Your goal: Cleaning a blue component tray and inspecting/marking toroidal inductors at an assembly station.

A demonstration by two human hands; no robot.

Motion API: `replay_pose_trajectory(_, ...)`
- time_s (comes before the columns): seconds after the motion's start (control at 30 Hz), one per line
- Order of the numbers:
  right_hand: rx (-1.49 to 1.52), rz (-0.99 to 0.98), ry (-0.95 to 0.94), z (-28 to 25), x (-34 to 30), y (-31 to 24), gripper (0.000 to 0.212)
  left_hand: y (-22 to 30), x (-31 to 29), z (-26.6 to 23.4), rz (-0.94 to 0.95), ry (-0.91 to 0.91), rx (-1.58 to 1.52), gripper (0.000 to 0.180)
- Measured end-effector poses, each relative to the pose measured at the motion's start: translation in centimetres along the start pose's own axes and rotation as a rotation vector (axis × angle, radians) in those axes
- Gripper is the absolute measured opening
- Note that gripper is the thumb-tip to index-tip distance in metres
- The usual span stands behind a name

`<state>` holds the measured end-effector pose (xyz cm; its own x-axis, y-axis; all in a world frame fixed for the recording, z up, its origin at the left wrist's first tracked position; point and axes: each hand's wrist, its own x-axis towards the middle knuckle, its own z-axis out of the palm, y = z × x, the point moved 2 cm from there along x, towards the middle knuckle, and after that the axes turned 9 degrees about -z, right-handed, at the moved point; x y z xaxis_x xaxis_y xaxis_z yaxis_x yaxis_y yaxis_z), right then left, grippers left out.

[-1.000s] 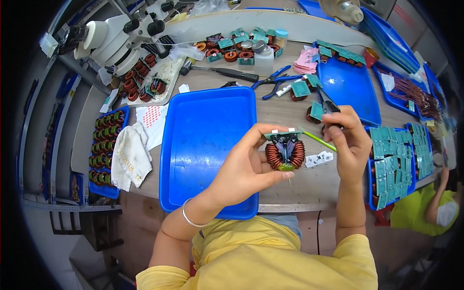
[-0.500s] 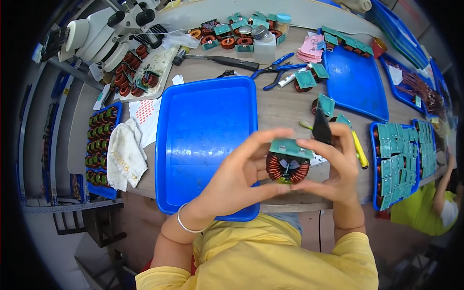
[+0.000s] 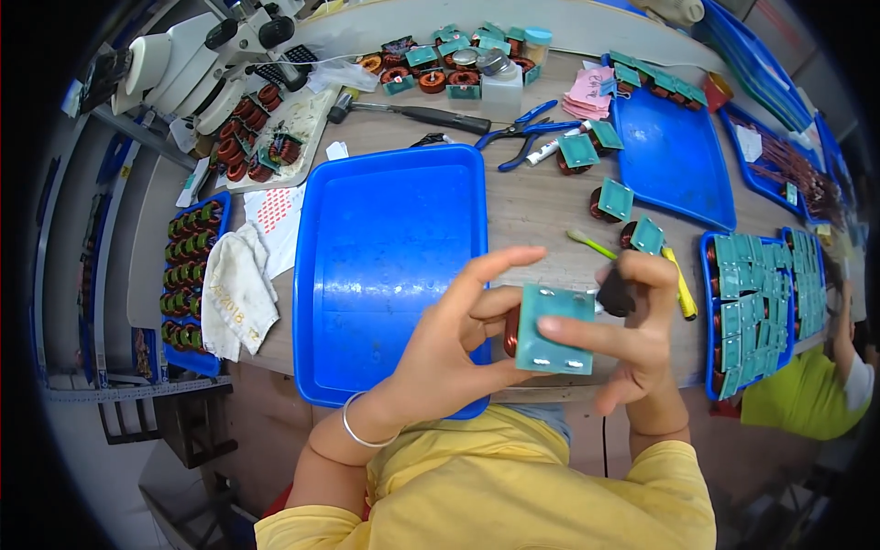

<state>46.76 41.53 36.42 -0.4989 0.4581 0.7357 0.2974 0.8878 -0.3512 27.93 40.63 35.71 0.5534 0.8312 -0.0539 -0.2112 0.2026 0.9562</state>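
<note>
Coil assembly with a green board [image 3: 555, 307], held above the near side of the table [image 3: 522, 211], just beyond its near edge's middle, to the right of a large blue tray [image 3: 385, 247]. The left hand [image 3: 449, 344] carries it: the grip is closed about the assembly's left side, thumb along the near edge, middle finger at the left edge, index finger raised clear. The right hand [image 3: 642, 339] lays its index fingertip on the board's face; its thumb stands apart, and its other fingers curl around a dark tool [image 3: 614, 293], whose form is blurred.

Handling, as judged from this pose: the left grip should bear the weight through the coil rather than the board alone; the right fingertip should press lightly, leaving the bright joints uncovered; the tool's point is best kept turned away from board and winding.

Appearance: the board is squarish, pale green and tilted toward the viewer, with two bright, solder-like joints along the far edge and two along the near edge. Red-brown winding [image 3: 511, 332] shows at its left; the rest is hidden.

Surroundings: beyond the right hand lie a lime-green stick [image 3: 596, 246], a yellow rod [image 3: 681, 286] and a similar board-topped coil [image 3: 648, 236]; farther off, blue-handled pliers [image 3: 522, 139] and a hammer [image 3: 445, 119].
</note>
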Motion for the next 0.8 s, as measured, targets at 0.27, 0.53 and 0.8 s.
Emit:
replay_pose_trajectory(0.27,0.258,0.136,0.131,-0.3,-0.4,1.4,0.075,-0.3,0.8,0.7,-0.065,0.073,-0.226,0.068)
replay_pose_trajectory(0.53,0.05,0.533,0.317,-1.6,-0.8,3.8,0.019,-1.2,1.1,-1.1,-0.071,0.231,-0.28,0.04)
replay_pose_trajectory(0.8,0.123,0.579,0.366,-0.1,-0.3,2.7,0.015,-0.2,0.6,-0.5,-0.047,0.145,-0.352,0.065)
